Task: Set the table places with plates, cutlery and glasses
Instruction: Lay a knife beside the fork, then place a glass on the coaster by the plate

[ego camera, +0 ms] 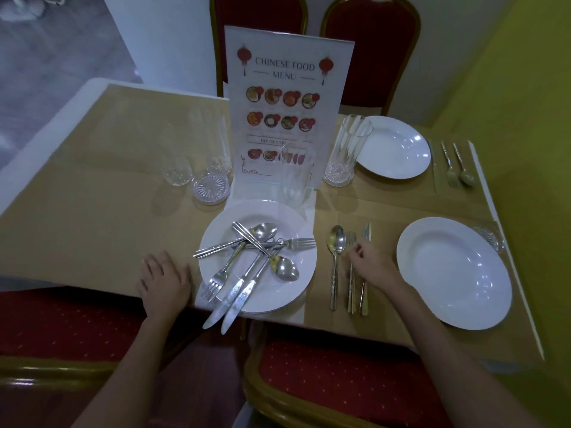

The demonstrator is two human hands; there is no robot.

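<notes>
**Head view: handling notes for cutlery, plates and glasses**

Head view shows the right hand (369, 261) resting over the polished steel knife, fork and spoon set (349, 267) laid beside the near white glazed ceramic plate (454, 273). Its fingers are loosely curled at the knife and fork handles; whether a handle is actually pinched cannot be told. The left hand (165, 281) is laid flat, fingers spread, on the tan woven tablecloth (92, 196), and nothing is held by it.

A loose heap of steel cutlery (250, 261) is carried on the stack of white round plates (278, 301) at the table edge, with two knife blades overhanging the rim. The pieces are judged stiff, light and slippery; a grasp at mid-handle, one piece at a time, is advised. The plates are judged heavy, smooth and breakable, and are best gripped at opposite rims.

The clear cut-glass tumblers (197, 156) near the laminated upright menu card (284, 106) are judged fragile and top-heavy; the ribbed base is recommended as the holding point. A far place setting with a white plate (392, 146) is already laid.
</notes>
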